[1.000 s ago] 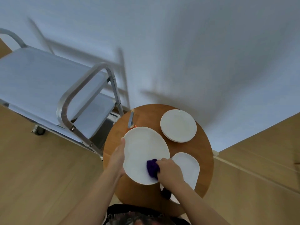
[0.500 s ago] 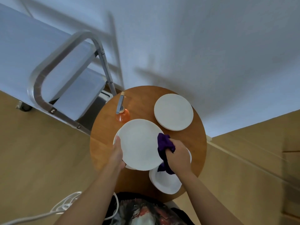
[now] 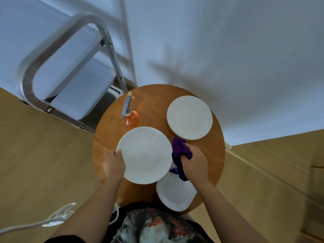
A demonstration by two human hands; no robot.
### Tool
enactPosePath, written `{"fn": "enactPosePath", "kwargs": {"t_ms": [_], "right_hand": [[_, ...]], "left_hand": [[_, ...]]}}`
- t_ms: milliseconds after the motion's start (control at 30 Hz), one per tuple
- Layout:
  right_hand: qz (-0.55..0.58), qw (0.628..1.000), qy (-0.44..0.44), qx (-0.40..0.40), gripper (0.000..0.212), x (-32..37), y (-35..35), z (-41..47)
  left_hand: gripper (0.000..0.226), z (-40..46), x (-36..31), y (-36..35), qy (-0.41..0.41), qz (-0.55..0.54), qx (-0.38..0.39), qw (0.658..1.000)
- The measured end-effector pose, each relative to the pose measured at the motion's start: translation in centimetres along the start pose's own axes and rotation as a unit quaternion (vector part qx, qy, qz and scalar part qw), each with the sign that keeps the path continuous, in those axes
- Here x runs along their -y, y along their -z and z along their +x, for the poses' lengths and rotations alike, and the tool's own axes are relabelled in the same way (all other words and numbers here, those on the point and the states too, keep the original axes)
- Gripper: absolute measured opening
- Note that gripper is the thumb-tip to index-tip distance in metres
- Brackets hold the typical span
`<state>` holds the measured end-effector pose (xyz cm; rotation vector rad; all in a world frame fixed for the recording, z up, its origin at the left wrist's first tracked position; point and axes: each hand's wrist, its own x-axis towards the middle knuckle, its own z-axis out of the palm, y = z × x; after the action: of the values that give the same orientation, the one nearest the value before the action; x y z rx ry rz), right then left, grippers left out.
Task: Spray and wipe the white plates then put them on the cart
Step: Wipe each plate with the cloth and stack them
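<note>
My left hand [image 3: 114,163] grips the left rim of a large white plate [image 3: 144,155], held over the round wooden table [image 3: 217,155]. Just right of that plate, my right hand [image 3: 194,163] holds a bunched purple cloth [image 3: 179,151] off the plate's edge. A second white plate [image 3: 176,193] lies at the table's near edge, partly under the held plate and the cloth. At the table's far right rests a stack of white plates [image 3: 189,117]. An orange spray bottle [image 3: 129,114] with a grey trigger head stands at the far left of the table.
A metal cart [image 3: 75,88] with pale shelves and a tubular handle [image 3: 31,67] stands left of the table, close to its edge. White cables [image 3: 57,216] lie on the wooden floor at lower left. A white wall runs behind the table.
My right hand drew the purple cloth off the held plate's face to its right side. The view shifted downward, with the table and cart now appearing closer.
</note>
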<state>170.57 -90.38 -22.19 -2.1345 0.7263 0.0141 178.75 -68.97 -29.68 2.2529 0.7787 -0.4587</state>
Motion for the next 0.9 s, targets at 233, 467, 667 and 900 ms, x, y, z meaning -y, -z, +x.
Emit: {"fn": "enactPosePath", "kwargs": {"t_ms": [233,467,667,900], "right_hand": [[0.017,1.000,-0.010,0.024,0.011,0.2,-0.4,0.3],[0.082,0.995,-0.045,-0.019,0.020,0.1,0.6,2.0],[0.102,0.990,-0.089,-0.036,0.016,-0.8,2.0,4.8],[0.135,0.981,-0.132,-0.052,0.019,-2.1,2.5,6.4]], "left_hand": [[0.033,0.4,-0.6,-0.2,-0.012,0.122,-0.017,0.992],[0.042,-0.5,-5.0,-2.4,-0.203,0.166,0.022,0.965],[0.017,-1.4,-13.0,-9.0,-0.217,0.147,0.175,0.949],[0.029,0.4,-15.9,-13.4,-0.211,0.287,0.204,0.912]]}}
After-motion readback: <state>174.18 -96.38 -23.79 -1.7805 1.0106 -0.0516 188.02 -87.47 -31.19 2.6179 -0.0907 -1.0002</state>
